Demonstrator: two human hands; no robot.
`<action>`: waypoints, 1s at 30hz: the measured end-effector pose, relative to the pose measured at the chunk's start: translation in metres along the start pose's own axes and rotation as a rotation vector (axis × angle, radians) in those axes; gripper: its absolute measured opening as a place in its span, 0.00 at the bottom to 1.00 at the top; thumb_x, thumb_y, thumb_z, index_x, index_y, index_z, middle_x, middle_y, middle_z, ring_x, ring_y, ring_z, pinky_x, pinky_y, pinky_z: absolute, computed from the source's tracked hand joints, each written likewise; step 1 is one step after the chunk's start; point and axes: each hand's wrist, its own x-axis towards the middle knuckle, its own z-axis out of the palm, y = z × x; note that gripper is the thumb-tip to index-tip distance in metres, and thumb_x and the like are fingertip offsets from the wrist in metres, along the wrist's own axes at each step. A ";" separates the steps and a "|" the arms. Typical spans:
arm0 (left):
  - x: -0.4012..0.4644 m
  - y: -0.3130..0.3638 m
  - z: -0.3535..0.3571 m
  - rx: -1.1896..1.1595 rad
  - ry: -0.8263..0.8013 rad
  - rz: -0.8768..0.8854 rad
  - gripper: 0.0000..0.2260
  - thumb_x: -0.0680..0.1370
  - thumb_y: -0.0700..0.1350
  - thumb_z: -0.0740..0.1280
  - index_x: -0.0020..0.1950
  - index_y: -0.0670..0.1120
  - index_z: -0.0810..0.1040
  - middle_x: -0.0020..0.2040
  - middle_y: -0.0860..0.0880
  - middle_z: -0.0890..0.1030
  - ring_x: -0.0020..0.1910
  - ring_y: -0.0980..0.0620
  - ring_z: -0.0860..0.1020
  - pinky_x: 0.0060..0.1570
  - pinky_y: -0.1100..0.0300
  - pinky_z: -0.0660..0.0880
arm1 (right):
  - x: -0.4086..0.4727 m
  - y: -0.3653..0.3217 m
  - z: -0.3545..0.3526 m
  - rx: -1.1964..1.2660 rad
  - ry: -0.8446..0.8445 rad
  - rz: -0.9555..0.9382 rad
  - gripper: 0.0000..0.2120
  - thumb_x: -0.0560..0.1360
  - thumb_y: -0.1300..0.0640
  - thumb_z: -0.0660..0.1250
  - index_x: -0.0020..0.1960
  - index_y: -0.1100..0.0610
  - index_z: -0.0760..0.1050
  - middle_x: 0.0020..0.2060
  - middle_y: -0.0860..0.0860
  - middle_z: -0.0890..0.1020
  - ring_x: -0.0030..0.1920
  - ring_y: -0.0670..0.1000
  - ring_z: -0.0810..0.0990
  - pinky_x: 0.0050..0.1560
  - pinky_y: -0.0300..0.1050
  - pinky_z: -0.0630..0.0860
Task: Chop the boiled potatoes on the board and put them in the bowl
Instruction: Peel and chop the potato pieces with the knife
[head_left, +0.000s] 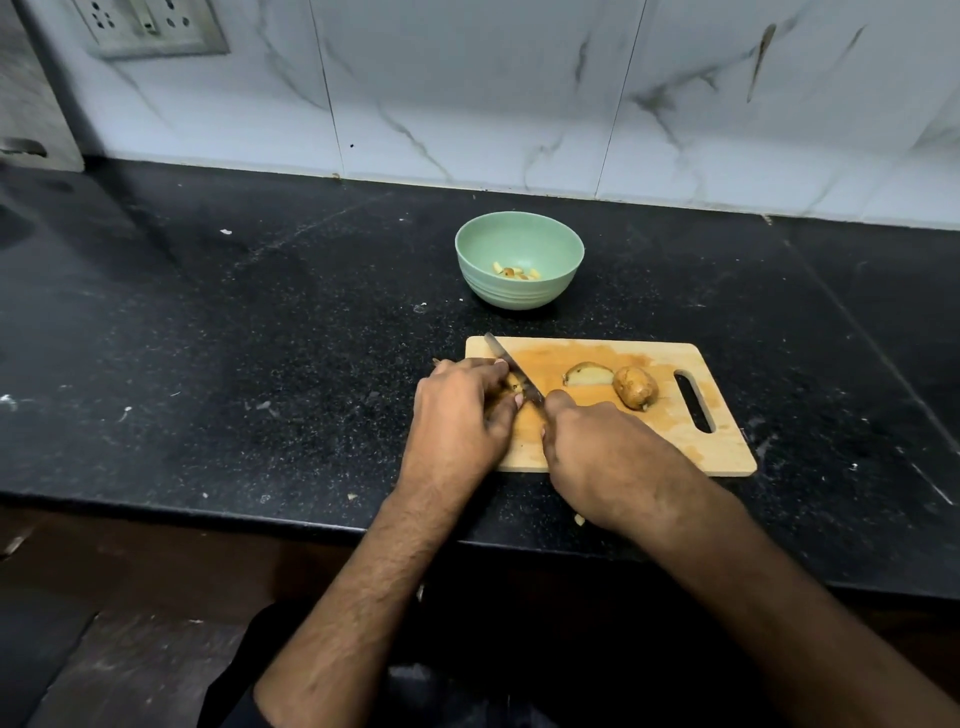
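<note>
A black speckled stone counter (260, 312) runs under a wall of white marble-look tiles (519, 93), with a switch and socket plate (150, 26) set high in the wall, far to the left of the cutting board (649, 447). The wooden board lies near the counter's front edge, its handle slot at its right end, and its top is stained orange. Just behind the board, apart from it, stands a pale green bowl (519, 239) with a few chopped potato pieces (514, 271) at its bottom. On the right half of the board a halved potato (587, 374) lies just beside a whole unpeeled potato (635, 387); whether they touch is hard to tell. At the board's left end the left hand (462, 415) is curled over a potato piece (511, 384), fingertips pinching it down against the wood, so little of the piece shows. The right hand (597, 452) is closed round the handle of a knife (511, 366), the handle hidden inside the fist. The blade slants away and to the left from that fist, passing right against the left hand's fingertips and across the held piece. Both forearms reach in from the bottom of the view, bare, and converge toward the board's left end, backs of the hands upward.
</note>
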 end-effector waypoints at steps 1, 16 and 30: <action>0.001 0.000 0.000 0.005 0.002 -0.002 0.18 0.77 0.46 0.72 0.66 0.44 0.80 0.63 0.49 0.82 0.61 0.49 0.76 0.66 0.53 0.72 | -0.002 -0.001 0.000 -0.017 0.015 0.006 0.13 0.84 0.57 0.54 0.68 0.53 0.64 0.36 0.49 0.66 0.44 0.55 0.71 0.42 0.48 0.67; 0.002 0.000 0.002 0.038 -0.006 0.004 0.17 0.76 0.44 0.72 0.64 0.42 0.82 0.62 0.45 0.82 0.61 0.45 0.76 0.65 0.48 0.72 | 0.004 -0.020 0.005 -0.078 0.097 0.035 0.11 0.82 0.61 0.54 0.63 0.56 0.65 0.35 0.50 0.64 0.43 0.54 0.69 0.40 0.47 0.66; 0.001 -0.001 0.005 0.080 -0.011 0.016 0.16 0.77 0.46 0.71 0.64 0.43 0.82 0.61 0.45 0.82 0.60 0.44 0.75 0.63 0.45 0.73 | -0.002 -0.015 0.005 -0.057 0.035 0.044 0.14 0.81 0.63 0.54 0.66 0.55 0.65 0.35 0.50 0.64 0.44 0.55 0.69 0.42 0.49 0.68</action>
